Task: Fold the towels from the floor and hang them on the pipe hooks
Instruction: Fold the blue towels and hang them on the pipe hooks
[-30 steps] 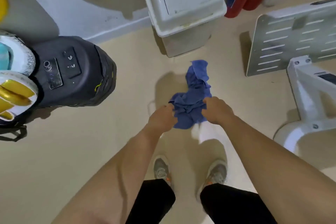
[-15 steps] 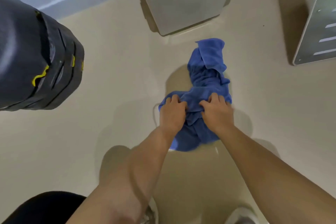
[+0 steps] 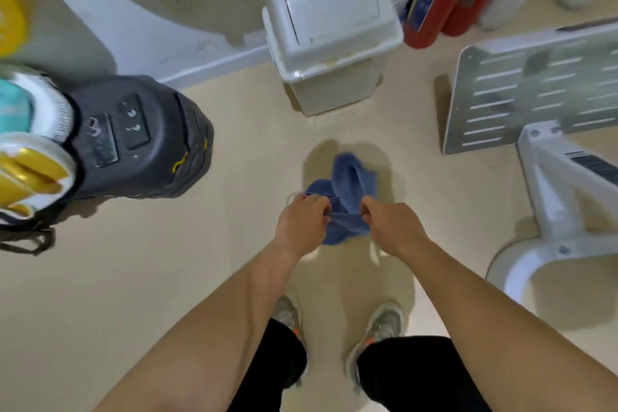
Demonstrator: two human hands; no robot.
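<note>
Blue towel [image 3: 351, 177] is bunched between both hands in my head view, out in front of the two shoes [image 3: 384, 324] and short of the white lidded bin [image 3: 331, 27]. The left hand [image 3: 302, 226] pinches its near edge, fingers [image 3: 321, 202] curled tight on the cloth. The right hand [image 3: 393, 227], just beside it, grips the same edge the same way. The rest of the towel humps up beyond the knuckles, over its shadow on the beige floor [image 3: 167, 278]. A dark grey machine [image 3: 143, 137] stands well to the left, a white slotted panel [image 3: 521, 90] to the right.
</note>
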